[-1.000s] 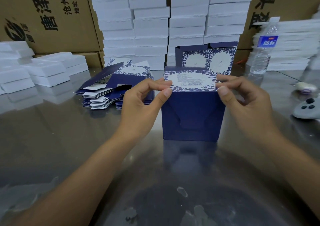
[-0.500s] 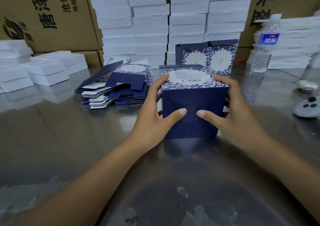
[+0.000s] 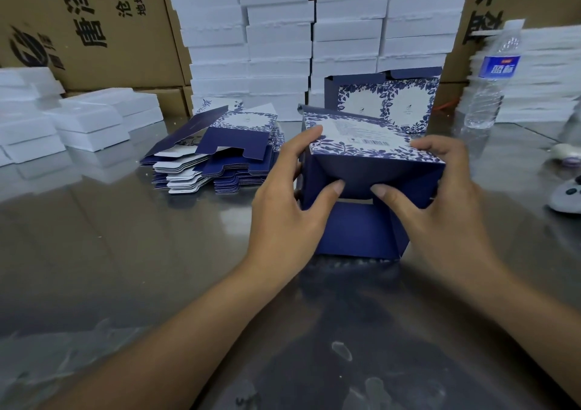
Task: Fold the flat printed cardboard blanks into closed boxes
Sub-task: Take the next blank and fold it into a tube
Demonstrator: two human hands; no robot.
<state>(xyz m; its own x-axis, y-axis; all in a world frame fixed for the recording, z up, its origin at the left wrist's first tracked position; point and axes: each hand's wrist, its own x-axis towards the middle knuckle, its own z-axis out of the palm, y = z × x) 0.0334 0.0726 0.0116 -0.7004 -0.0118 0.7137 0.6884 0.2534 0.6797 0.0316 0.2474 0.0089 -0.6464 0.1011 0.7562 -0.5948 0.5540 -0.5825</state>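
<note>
Now the box [image 3: 361, 233] between the hands no longer stands square as it did half a second ago: its printed top slants down toward the right hand [image 3: 440, 208], and the near navy face, smooth before, has buckled into a trapezoid flap with a pale slit beneath it. The left hand [image 3: 289, 208] and the right hand each grip a side, fingers curled over the top edges, while both thumbs [image 3: 334, 189] press the flap near its middle. The box's lower edge rests on the table [image 3: 125, 252], a glossy, mirror-like sheet with scuffs nearer than the wrists. The box is matte navy card, with a white top bordered in blue leaves and bearing a barcode. Beyond the left hand lies a fanned stack of flat blanks [image 3: 220, 164], navy outside and white inside, with notched tabs. Just behind the fingers stands a second box [image 3: 386, 101] in the same print. Farther back rise columns of white foam trays [image 3: 276, 32] with rough edges, and beyond the right hand stands a clear ribbed bottle [image 3: 490, 88].
</note>
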